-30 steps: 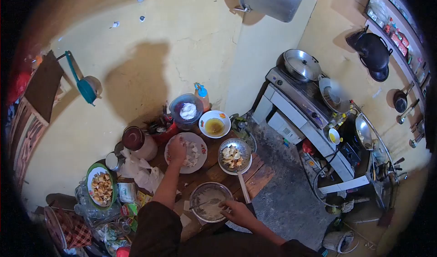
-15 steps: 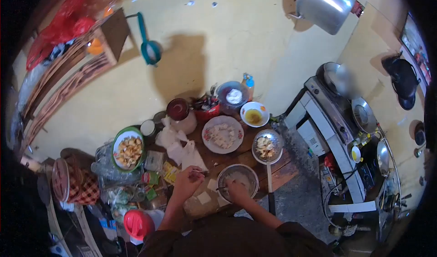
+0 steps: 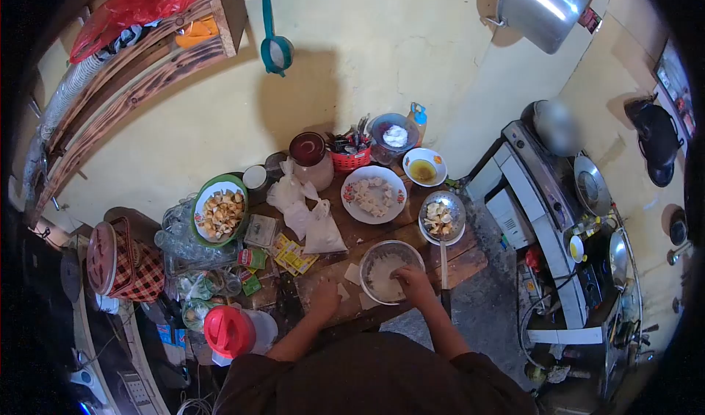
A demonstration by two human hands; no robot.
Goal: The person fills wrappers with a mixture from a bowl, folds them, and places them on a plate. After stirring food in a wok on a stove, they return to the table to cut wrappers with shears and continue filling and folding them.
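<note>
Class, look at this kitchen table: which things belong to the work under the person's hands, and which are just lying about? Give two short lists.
In use:
right hand in the metal bowl of white mix
left hand by small white squares on the wooden table

Lying about:
white plate of pieces
strainer
sauce bowl
green plate
red-lidded jug

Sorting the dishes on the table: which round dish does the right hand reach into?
The metal bowl of white mix at the table's near edge; the right hand is inside its rim.
</note>
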